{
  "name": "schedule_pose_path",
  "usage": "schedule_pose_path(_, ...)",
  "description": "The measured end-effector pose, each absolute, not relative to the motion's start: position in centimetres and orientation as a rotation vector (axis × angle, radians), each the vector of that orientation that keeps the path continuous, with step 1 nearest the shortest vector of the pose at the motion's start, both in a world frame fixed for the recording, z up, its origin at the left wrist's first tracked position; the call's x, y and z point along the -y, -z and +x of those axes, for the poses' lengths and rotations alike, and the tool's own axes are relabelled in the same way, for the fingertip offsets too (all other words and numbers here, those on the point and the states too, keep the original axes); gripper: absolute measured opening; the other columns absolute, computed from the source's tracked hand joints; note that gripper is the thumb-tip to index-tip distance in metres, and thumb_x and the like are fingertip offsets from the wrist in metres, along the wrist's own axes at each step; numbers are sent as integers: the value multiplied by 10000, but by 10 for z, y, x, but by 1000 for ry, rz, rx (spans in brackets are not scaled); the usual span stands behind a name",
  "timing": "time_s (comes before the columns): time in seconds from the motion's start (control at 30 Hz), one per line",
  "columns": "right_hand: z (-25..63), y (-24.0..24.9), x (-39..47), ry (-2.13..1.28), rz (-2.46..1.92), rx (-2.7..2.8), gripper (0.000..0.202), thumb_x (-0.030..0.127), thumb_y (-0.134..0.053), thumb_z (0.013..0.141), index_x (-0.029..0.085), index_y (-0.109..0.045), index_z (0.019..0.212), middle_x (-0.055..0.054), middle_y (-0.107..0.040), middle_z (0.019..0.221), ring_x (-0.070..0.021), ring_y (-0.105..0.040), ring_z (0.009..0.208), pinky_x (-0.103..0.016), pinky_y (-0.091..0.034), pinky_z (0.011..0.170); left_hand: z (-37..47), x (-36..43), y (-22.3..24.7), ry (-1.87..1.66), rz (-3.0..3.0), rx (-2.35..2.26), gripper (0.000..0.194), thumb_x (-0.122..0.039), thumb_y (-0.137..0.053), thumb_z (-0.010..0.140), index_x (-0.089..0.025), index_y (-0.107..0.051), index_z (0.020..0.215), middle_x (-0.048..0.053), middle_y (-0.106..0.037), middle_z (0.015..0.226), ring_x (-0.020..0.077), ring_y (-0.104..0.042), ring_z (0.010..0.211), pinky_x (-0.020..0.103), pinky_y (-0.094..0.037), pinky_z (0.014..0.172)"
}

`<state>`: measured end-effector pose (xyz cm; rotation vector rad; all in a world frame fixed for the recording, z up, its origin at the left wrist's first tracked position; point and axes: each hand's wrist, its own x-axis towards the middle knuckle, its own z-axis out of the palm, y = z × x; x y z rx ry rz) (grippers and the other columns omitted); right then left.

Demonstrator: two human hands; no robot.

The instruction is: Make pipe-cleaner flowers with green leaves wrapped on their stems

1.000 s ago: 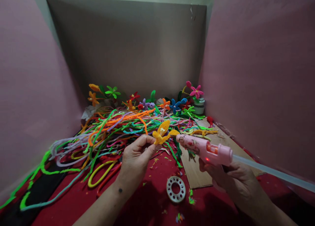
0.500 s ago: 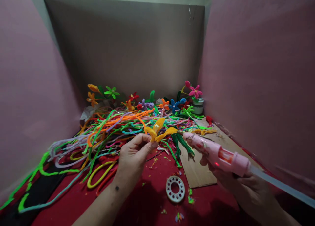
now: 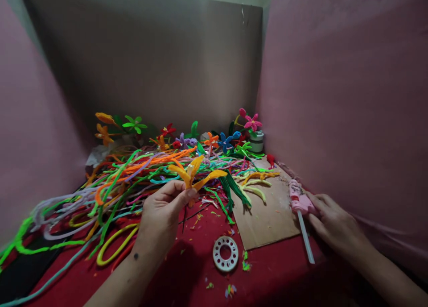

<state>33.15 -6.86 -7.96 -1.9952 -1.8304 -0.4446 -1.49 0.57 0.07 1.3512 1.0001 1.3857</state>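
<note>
My left hand [image 3: 169,204] is closed, pinching the base of a yellow-orange pipe-cleaner flower [image 3: 194,175]. Its petals spread upward, with a pale centre, and a thin dark stem hangs below the fingers. At the right, my right hand [image 3: 332,220] is closed around the handle of a pink hot glue gun [image 3: 298,202]. The gun lies low at the board's right edge, nozzle pointing away, a clear glue stick [image 3: 306,240] jutting from its rear. Yellow and orange pipe-cleaner petals [image 3: 257,182] rest on the tan board [image 3: 267,226] between my hands.
A heap of colourful pipe cleaners [image 3: 133,182] covers the left and middle of the red cloth [image 3: 187,275]. Finished flowers [image 3: 225,142] and a small striped pot [image 3: 257,142] stand behind. A white perforated ring [image 3: 225,253] lies in front among scraps. Pink walls [image 3: 351,97] flank both sides.
The glue gun has moved from beside the flower's petal down to the right, turned to point away. My left hand still holds the flower. The view has swung slightly right.
</note>
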Motion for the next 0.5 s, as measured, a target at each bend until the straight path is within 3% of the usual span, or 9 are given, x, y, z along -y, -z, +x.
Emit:
schedule_pose_path(0.2, 331, 75, 49, 412, -2099, 1813, 334, 226, -430, 794, 155, -587, 1079, -74, -580, 815, -218, -591, 728, -309, -455, 584, -14, -6, -2, -1384, 1350, -1009, 166, -266, -712, 643, -150, -595, 618, -23, -550, 583, 87, -457, 561, 189, -347, 520)
schedule_pose_path(0.43, 327, 72, 32, 387, -2029, 1877, 437, 201, -419, 795, 125, -508, 1216, -108, -588, 873, -226, -561, 790, -326, -453, 672, -15, -7, 1, -1370, 1321, -992, 142, -256, -705, 664, -152, -608, 657, -25, -566, 601, 76, -464, 580, 180, -355, 547)
schedule_pose_path(0.5, 324, 66, 30, 473, -2034, 1902, 419, 189, -423, 788, 104, -542, 1180, -139, -592, 898, -254, -544, 816, -372, -451, 705, -15, -6, 0, -1369, 1313, -988, 136, -255, -701, 668, -152, -611, 664, -21, -573, 608, 79, -473, 586, 183, -353, 546)
